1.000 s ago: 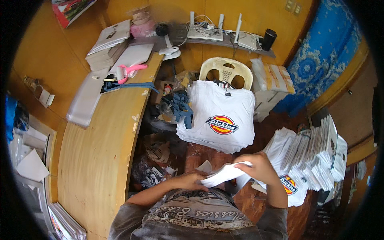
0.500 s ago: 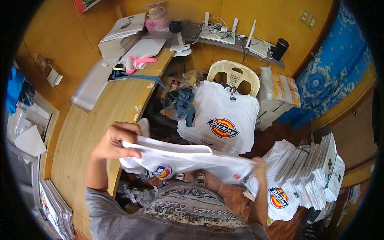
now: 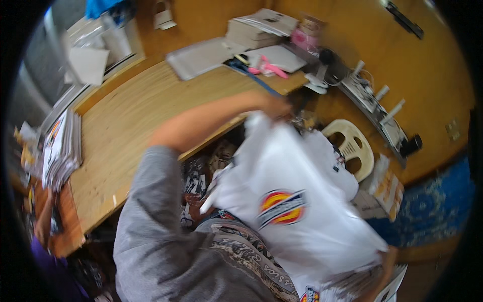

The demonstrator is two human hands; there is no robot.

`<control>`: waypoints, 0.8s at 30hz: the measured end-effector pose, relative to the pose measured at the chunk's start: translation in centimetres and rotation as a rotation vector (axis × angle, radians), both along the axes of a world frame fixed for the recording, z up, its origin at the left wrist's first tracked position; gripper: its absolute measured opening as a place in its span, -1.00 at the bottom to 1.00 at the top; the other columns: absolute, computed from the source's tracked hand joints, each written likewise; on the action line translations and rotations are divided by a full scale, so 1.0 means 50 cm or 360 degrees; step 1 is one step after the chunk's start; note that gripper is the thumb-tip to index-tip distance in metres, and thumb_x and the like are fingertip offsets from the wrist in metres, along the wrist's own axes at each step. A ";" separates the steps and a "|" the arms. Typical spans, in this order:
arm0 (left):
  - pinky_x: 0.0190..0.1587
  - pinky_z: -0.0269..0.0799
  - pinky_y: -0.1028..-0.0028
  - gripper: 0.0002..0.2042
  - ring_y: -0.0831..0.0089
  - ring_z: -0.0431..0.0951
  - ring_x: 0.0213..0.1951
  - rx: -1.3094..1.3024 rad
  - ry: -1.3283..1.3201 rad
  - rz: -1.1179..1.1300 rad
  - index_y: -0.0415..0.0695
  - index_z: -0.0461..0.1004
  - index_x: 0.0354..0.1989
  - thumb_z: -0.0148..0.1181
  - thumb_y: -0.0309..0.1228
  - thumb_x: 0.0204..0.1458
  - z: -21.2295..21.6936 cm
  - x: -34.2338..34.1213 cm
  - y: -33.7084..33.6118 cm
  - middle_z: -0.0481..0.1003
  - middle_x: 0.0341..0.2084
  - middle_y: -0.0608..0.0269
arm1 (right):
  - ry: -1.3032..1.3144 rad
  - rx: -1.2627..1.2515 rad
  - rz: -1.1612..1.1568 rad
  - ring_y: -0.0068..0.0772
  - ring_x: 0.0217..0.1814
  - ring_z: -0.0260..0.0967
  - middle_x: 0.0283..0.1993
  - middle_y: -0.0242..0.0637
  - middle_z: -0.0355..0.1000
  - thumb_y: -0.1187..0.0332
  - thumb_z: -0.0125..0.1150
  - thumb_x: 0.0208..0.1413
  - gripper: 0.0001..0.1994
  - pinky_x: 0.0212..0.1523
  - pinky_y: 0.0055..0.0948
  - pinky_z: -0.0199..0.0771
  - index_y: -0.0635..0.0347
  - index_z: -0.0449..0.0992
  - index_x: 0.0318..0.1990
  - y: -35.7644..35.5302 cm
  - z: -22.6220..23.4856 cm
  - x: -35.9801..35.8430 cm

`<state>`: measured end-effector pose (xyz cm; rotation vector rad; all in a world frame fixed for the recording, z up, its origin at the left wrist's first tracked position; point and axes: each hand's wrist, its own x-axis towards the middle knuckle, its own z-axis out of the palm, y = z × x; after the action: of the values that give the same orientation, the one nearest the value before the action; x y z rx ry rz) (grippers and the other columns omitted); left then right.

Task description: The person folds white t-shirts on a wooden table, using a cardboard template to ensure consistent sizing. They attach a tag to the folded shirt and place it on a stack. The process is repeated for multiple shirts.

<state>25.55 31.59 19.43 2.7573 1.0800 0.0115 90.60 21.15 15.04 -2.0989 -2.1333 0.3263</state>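
A white T-shirt (image 3: 322,231) with a red, yellow and dark blue chest print hangs spread out between my two hands, its cloth smeared by motion. My left hand (image 3: 276,108), blurred, is closed on one end of it beside the table's edge. Down at the right, my right hand (image 3: 386,267) grips the opposite corner, partly hidden by the cloth. Behind the held shirt, more white shirts (image 3: 334,168) lie on a cream plastic chair (image 3: 354,146). Below my right hand, a pile of folded white shirts (image 3: 347,286) shows in part.
The wooden table (image 3: 136,116) runs along my left, bearing a pink-handled roller (image 3: 271,66), plastic sleeves (image 3: 198,58) and a stack of packs (image 3: 254,32). Folded shirts (image 3: 63,146) stand at its left end, near another person's arm (image 3: 45,216). Routers (image 3: 367,93) sit on a shelf.
The view has swung left, bringing another person's arm into sight. The shirt, stretched as a narrow band before, now hangs open with its print showing. My left arm reaches farther forward.
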 end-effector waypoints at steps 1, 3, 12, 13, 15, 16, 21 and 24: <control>-0.38 0.26 0.26 -0.91 0.20 0.41 -0.39 0.0741 -0.0287 0.0419 -0.14 0.37 -0.47 -0.04 -0.43 -0.15 0.050 0.046 0.014 0.38 -0.53 0.06 | 0.0043 0.0206 -0.0041 -0.43 -0.53 0.27 -0.61 -0.27 0.39 0.54 0.13 -0.36 -0.85 -0.54 -0.45 0.26 0.41 0.45 -0.51 0.023 0.028 0.043; -0.25 0.18 0.25 -0.87 0.28 0.39 -0.36 0.1623 -0.0711 0.0601 -0.02 0.41 -0.44 -0.06 -0.43 -0.20 0.181 0.143 0.006 0.39 -0.53 0.20 | -0.0036 0.0499 -0.0158 -0.40 -0.52 0.26 -0.56 -0.24 0.39 0.52 0.14 -0.33 -0.84 -0.51 -0.44 0.26 0.40 0.44 -0.48 0.019 0.047 0.064; -0.25 0.35 0.29 -0.71 0.22 0.43 -0.24 -0.0467 0.0321 0.0435 0.04 0.42 -0.23 0.08 -0.38 -0.24 -0.537 0.054 -0.232 0.45 -0.34 0.18 | -0.0631 -0.0053 0.0174 -0.27 -0.44 0.24 -0.38 -0.10 0.39 0.41 0.16 -0.20 -0.78 -0.37 -0.35 0.27 0.35 0.43 -0.36 0.023 -0.224 -0.037; -0.31 0.37 0.27 -0.75 0.19 0.44 -0.24 -0.0370 -0.0045 0.0603 0.02 0.43 -0.29 0.09 -0.36 -0.23 -0.531 0.007 -0.271 0.45 -0.34 0.13 | -0.0647 -0.0069 0.0215 -0.25 -0.43 0.24 -0.36 -0.09 0.38 0.40 0.16 -0.19 -0.77 -0.35 -0.34 0.27 0.35 0.43 -0.34 0.035 -0.213 -0.047; -0.25 0.33 0.26 -0.79 0.20 0.45 -0.28 -0.0327 -0.0082 0.0936 -0.03 0.44 -0.33 0.09 -0.34 -0.22 -0.348 -0.011 -0.322 0.47 -0.41 0.16 | -0.0624 -0.0013 0.0217 -0.22 -0.42 0.23 -0.32 -0.06 0.38 0.38 0.17 -0.16 -0.75 -0.32 -0.32 0.27 0.34 0.42 -0.31 0.043 -0.195 -0.050; -0.23 0.31 0.28 -0.79 0.20 0.45 -0.29 -0.0099 -0.0009 0.0946 -0.06 0.44 -0.37 0.11 -0.32 -0.23 -0.212 -0.002 -0.359 0.48 -0.44 0.19 | -0.0574 0.0034 0.0224 -0.21 -0.41 0.23 -0.30 -0.04 0.38 0.37 0.17 -0.15 -0.75 -0.30 -0.31 0.28 0.33 0.42 -0.30 0.050 -0.187 -0.055; -0.51 0.28 0.40 -0.76 0.25 0.42 -0.57 0.0302 -0.0691 0.1498 -0.18 0.39 -0.63 0.27 -0.29 -0.33 -0.047 -0.093 -0.637 0.40 -0.69 0.15 | -0.0101 0.0388 0.0515 -0.19 -0.45 0.27 -0.43 -0.06 0.39 0.43 0.04 -0.18 -0.80 -0.35 -0.32 0.31 0.35 0.45 -0.37 0.167 -0.049 -0.213; -0.53 0.27 0.44 -0.74 0.31 0.42 -0.59 0.0261 -0.0793 0.1912 -0.22 0.36 -0.68 0.33 -0.35 -0.37 0.021 -0.076 -0.814 0.39 -0.71 0.17 | 0.0233 0.0454 0.0723 -0.23 -0.45 0.27 -0.45 -0.09 0.38 0.43 0.00 -0.16 -0.80 -0.36 -0.34 0.31 0.35 0.45 -0.37 0.215 0.084 -0.309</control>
<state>21.72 -9.10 20.47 1.6067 2.3436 0.8838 75.16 31.90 19.22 -1.3881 -2.3820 0.1954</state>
